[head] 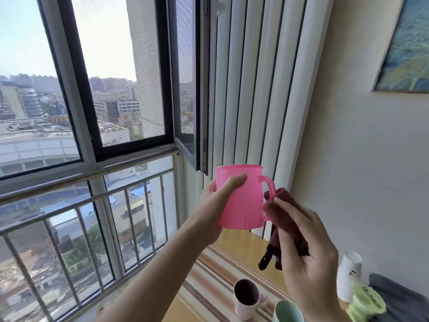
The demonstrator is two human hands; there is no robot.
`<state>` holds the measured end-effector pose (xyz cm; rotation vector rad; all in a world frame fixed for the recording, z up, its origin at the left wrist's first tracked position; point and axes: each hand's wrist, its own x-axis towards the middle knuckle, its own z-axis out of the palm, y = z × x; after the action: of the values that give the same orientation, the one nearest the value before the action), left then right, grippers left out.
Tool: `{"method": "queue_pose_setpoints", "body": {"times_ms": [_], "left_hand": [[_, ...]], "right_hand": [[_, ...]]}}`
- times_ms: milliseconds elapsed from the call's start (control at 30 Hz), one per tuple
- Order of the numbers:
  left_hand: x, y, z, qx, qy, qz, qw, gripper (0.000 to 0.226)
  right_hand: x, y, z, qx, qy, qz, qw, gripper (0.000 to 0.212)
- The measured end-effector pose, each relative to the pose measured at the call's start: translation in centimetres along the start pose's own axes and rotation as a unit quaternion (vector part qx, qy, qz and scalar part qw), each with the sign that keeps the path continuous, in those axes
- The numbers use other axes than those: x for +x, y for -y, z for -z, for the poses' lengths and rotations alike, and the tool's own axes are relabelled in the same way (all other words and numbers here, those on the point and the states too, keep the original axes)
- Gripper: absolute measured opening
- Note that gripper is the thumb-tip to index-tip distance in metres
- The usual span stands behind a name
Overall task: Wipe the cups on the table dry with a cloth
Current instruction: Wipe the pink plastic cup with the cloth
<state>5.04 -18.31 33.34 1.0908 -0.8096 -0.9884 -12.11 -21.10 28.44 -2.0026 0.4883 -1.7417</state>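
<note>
I hold a translucent pink plastic cup (246, 201) with a handle up in the air before the window. My left hand (217, 203) grips its body from the left, thumb across the front. My right hand (306, 256) grips a dark brown cloth (284, 217) and presses it against the cup's handle; a loose end of the cloth hangs below. Down on the table (234, 249) stand a pale pink mug with a dark inside (246, 299) and a light green cup (289, 311), partly hidden by my right wrist.
A striped runner (209, 270) covers part of the yellow table. A white cup or bottle (349, 275), a green packet (366, 303) and a grey cloth (399, 298) lie at the right. A window with a railing (92, 201) is left, a radiator (255, 89) behind.
</note>
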Motion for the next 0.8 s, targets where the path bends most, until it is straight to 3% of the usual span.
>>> {"method": "queue_pose_setpoints", "body": {"times_ms": [133, 300, 400, 533, 667, 800], "left_hand": [[-0.2, 0.3, 0.3, -0.027, 0.024, 0.027, 0.999, 0.078], [0.1, 0.2, -0.3, -0.060, 0.064, -0.006, 0.996, 0.082], [0.5, -0.2, 0.1, -0.078, 0.052, -0.036, 0.995, 0.077], [0.7, -0.9, 1.2, -0.051, 0.025, -0.050, 0.997, 0.089], [0.9, -1.0, 1.3, -0.034, 0.040, -0.083, 0.995, 0.090], [1.0, -0.3, 0.3, -0.053, 0.075, -0.099, 0.991, 0.081]], "right_hand": [[3.1, 0.1, -0.3, 0.063, -0.043, -0.055, 0.996, 0.035], [3.5, 0.9, -2.2, 0.174, 0.120, -0.169, 0.963, 0.048], [1.7, 0.8, -2.1, 0.150, 0.129, -0.163, 0.967, 0.048], [-0.4, -0.9, -0.9, 0.046, 0.145, -0.108, 0.982, 0.041], [-0.8, -2.0, -1.0, 0.038, 0.146, -0.179, 0.972, 0.032], [-0.1, -1.1, -2.0, 0.111, 0.137, -0.264, 0.948, 0.034]]}}
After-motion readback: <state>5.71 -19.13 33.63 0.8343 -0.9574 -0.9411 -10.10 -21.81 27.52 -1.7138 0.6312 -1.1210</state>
